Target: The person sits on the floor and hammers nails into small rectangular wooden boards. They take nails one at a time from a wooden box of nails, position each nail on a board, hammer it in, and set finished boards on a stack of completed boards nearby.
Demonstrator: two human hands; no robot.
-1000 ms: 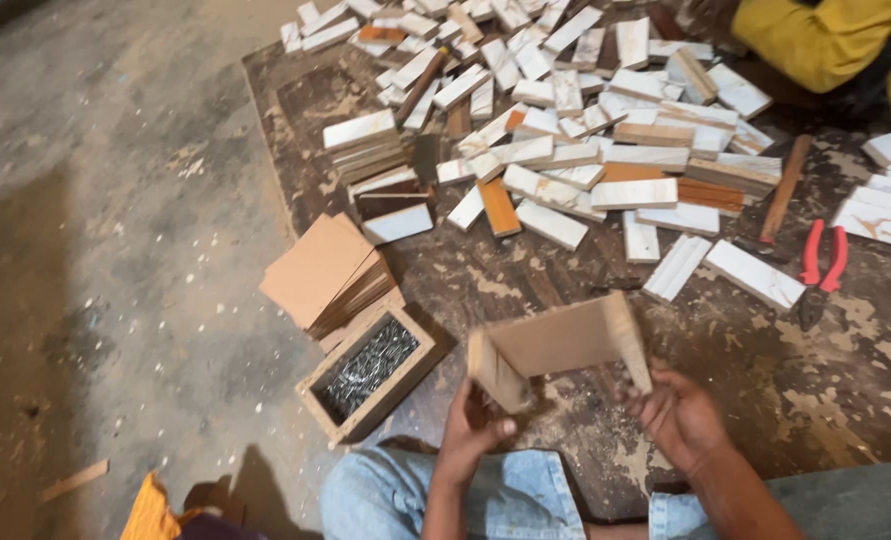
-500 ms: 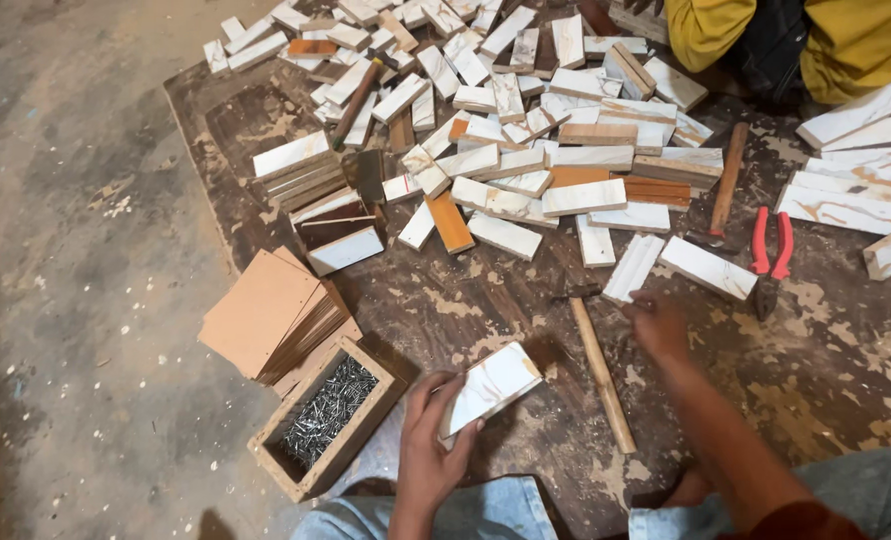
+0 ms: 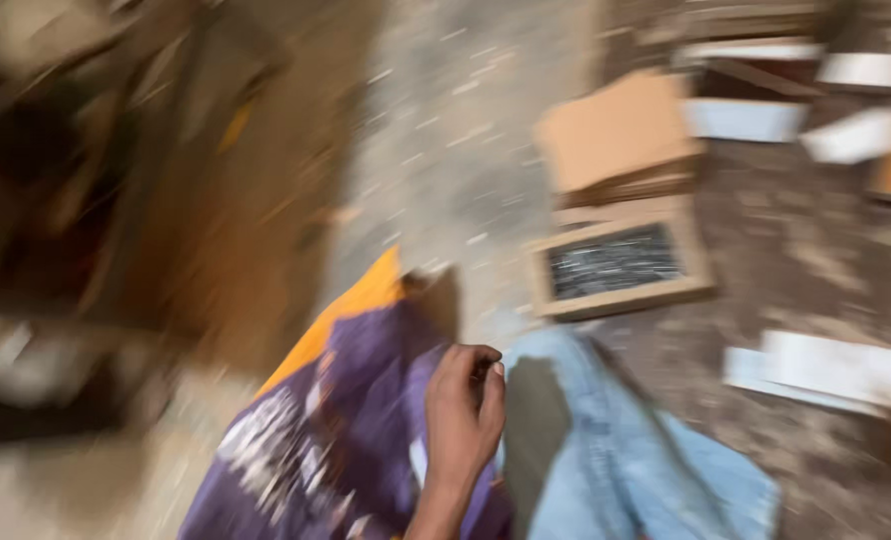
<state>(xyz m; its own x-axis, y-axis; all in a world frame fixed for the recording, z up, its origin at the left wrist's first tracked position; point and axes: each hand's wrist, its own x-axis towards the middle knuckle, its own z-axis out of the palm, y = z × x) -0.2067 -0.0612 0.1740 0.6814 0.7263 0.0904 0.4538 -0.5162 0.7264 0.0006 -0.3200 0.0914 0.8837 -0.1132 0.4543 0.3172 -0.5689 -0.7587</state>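
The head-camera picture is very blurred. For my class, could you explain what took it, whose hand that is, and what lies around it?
A camera worn on a person's head took it, looking down; the blur suggests the head was moving. No machine is involved, just bare hands. Only one hand shows, fingers curled in, over a purple and orange bag; which hand it is, and whether it pinches anything, the blur hides. Beside it is the person's knee in blue jeans. On the floor beyond stand a shallow wooden box with dark, glinting contents, probably nails, and a stack of brown boards. Pale wood pieces lie to the right.
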